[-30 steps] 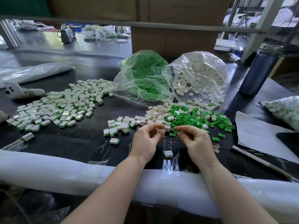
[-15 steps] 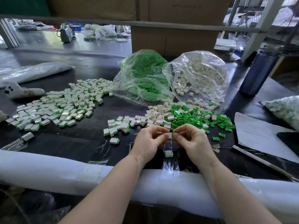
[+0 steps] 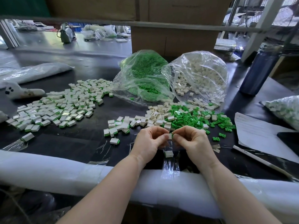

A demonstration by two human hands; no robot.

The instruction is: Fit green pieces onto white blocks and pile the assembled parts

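My left hand [image 3: 149, 140] pinches a small white block [image 3: 168, 136] just above the black table. My right hand [image 3: 192, 139] pinches a green piece [image 3: 172, 135] against the block's right end; most of the piece is hidden by my fingers. Loose white blocks [image 3: 155, 115] and loose green pieces [image 3: 194, 118] lie mixed right behind my hands. A wide pile of assembled parts [image 3: 61, 107] spreads over the left of the table. One assembled part [image 3: 168, 154] lies under my hands, another [image 3: 114, 141] to their left.
A clear bag of green pieces [image 3: 145, 76] and a clear bag of white blocks [image 3: 202, 75] stand behind the loose heaps. A dark blue bottle [image 3: 257, 73] stands at the right, with paper [image 3: 258, 135] and a bag of parts [image 3: 286, 110]. White foam padding [image 3: 48, 168] lines the near edge.
My hands came together from slightly apart. The right hand brought a green piece from the heap up to the white block held in the left hand.
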